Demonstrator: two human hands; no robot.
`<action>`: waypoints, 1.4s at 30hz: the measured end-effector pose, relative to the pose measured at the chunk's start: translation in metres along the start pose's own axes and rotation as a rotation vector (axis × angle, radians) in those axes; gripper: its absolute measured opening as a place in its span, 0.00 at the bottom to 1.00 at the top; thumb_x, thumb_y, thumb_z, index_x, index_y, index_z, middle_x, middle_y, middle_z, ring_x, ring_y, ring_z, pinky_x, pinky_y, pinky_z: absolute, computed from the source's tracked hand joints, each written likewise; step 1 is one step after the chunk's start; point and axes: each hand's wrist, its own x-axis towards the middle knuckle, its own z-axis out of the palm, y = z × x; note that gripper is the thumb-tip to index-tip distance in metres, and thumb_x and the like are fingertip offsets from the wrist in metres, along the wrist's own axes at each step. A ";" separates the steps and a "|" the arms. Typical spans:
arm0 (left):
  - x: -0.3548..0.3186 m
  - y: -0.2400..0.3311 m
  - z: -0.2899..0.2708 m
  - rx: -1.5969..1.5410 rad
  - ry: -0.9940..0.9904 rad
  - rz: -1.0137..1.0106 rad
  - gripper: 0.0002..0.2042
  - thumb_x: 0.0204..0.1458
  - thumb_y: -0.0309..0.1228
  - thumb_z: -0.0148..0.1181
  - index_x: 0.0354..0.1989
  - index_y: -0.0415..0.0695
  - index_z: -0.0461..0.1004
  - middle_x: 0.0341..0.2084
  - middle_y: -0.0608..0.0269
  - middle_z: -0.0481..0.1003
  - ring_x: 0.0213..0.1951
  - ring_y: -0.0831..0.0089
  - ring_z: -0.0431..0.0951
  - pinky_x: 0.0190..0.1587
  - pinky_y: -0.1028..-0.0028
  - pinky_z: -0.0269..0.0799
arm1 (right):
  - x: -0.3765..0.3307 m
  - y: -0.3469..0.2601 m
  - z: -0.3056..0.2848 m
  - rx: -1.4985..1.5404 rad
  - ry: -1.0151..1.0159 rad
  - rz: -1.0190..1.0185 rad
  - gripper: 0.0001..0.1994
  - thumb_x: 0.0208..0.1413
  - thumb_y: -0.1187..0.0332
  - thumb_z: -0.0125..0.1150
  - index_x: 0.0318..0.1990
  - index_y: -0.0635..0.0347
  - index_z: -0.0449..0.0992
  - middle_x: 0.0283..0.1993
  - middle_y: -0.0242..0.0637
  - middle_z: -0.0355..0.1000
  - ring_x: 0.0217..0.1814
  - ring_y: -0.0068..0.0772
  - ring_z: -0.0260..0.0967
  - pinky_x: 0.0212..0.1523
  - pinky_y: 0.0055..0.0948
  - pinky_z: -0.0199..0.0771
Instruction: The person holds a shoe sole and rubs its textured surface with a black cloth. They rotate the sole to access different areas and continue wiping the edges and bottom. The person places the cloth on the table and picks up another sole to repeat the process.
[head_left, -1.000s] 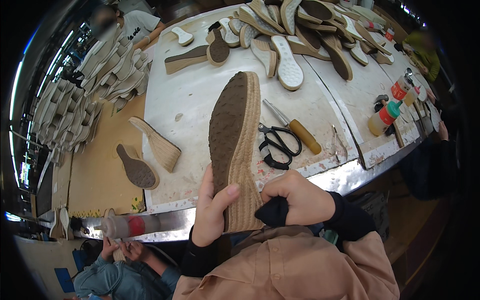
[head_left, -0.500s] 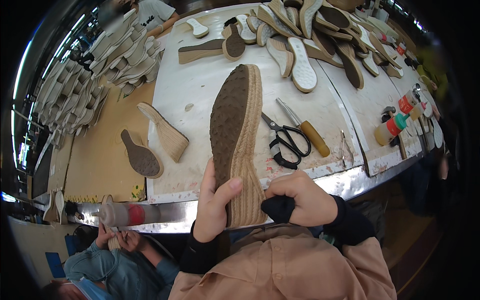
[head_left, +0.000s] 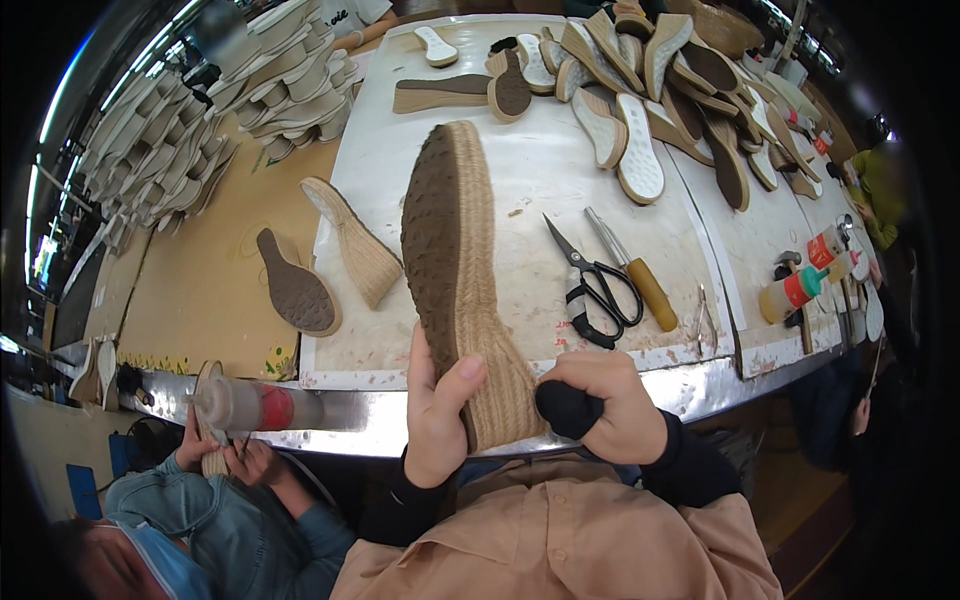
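Note:
Upright in my left hand [head_left: 436, 430] is a wedge shoe sole [head_left: 474, 240] with a brown knobbly tread and braided, rope-covered sides. My fingers and thumb clasp it near the heel, tread facing left. My right hand [head_left: 628, 410] is closed around a rounded black bundle [head_left: 568, 408], which looks like cloth; anything inside it is hidden. That bundle is against or very close to the heel's right side. Beyond the right hand, black-handled scissors [head_left: 597, 290] lie beside a metal tool with a yellow-brown handle [head_left: 650, 292].
Wedge soles [head_left: 690, 90] are heaped at the back right. Two more soles [head_left: 300, 283] lie to the left, near stacked pale soles [head_left: 165, 165]. Glue bottles stand right [head_left: 795, 294] and lie left [head_left: 255, 404]. A co-worker [head_left: 215, 510] sits lower left, handling another sole.
The view has shifted, so the table things sit farther right. The sole leans slightly more left at its toe. My right hand has turned, showing more of the black bundle's rounded end.

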 end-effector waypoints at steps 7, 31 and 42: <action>-0.004 0.002 -0.003 -0.067 0.043 0.051 0.27 0.51 0.37 0.48 0.57 0.35 0.55 0.46 0.45 0.69 0.40 0.67 0.75 0.41 0.70 0.75 | 0.003 -0.009 0.010 -0.063 0.066 -0.035 0.02 0.49 0.77 0.58 0.31 0.66 0.75 0.22 0.41 0.67 0.23 0.39 0.68 0.25 0.30 0.66; -0.010 -0.010 -0.007 -0.124 0.077 0.209 0.31 0.52 0.40 0.52 0.60 0.37 0.51 0.48 0.42 0.65 0.42 0.60 0.74 0.41 0.64 0.76 | 0.009 -0.005 0.031 -0.128 0.294 -0.159 0.03 0.48 0.80 0.60 0.30 0.66 0.72 0.23 0.40 0.64 0.23 0.37 0.64 0.25 0.29 0.63; -0.007 -0.011 -0.007 -0.263 -0.088 0.089 0.37 0.51 0.42 0.53 0.67 0.42 0.45 0.47 0.43 0.66 0.40 0.58 0.75 0.40 0.62 0.77 | 0.006 -0.008 0.007 0.447 0.334 0.279 0.04 0.57 0.75 0.54 0.33 0.65 0.74 0.29 0.26 0.68 0.29 0.13 0.62 0.30 0.16 0.60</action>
